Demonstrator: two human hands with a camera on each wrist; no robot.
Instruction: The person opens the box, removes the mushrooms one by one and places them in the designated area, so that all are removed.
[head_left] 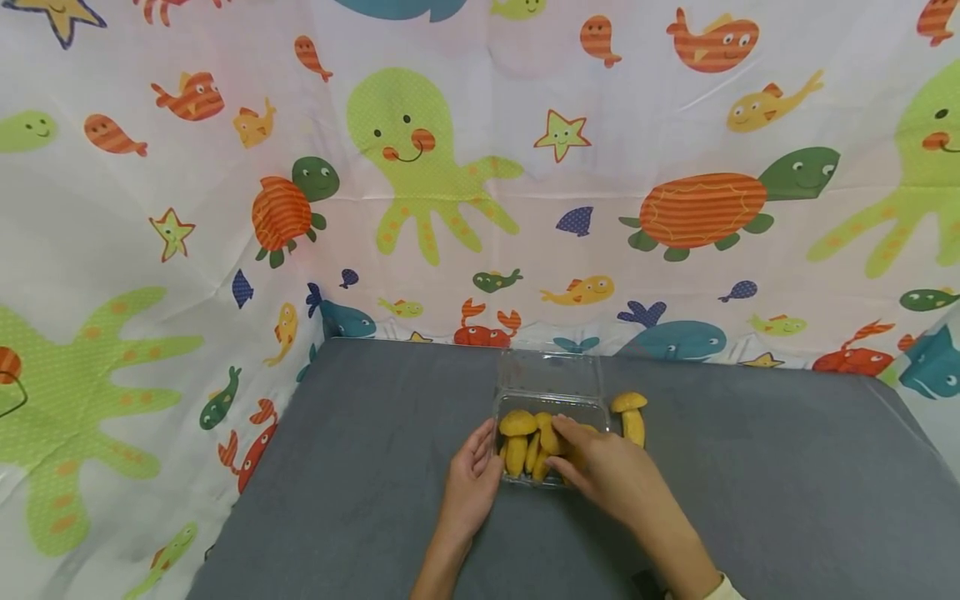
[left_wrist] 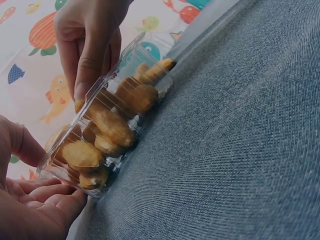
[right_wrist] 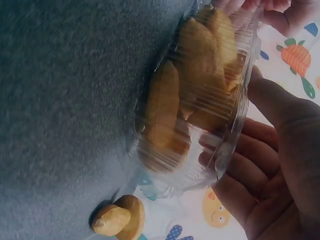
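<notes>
A clear plastic clamshell box (head_left: 555,398) stands on the grey cloth with its lid folded back. Several yellow-brown mushrooms (head_left: 517,437) lie inside it. My left hand (head_left: 471,479) holds the box by its left side, thumb near the rim and fingers against the outer wall (left_wrist: 42,170). From the right, my right hand (head_left: 618,475) reaches over the box, thumb and fingers pinching a mushroom (left_wrist: 112,127) among the others. Part of that mushroom is hidden by the hand. One more mushroom (head_left: 632,417) lies outside, just right of the box.
Grey cloth (head_left: 375,467) covers the table. Behind and to the left hangs a white curtain (head_left: 480,242) printed with sea animals, meeting the table's back edge close behind the open lid (head_left: 551,372).
</notes>
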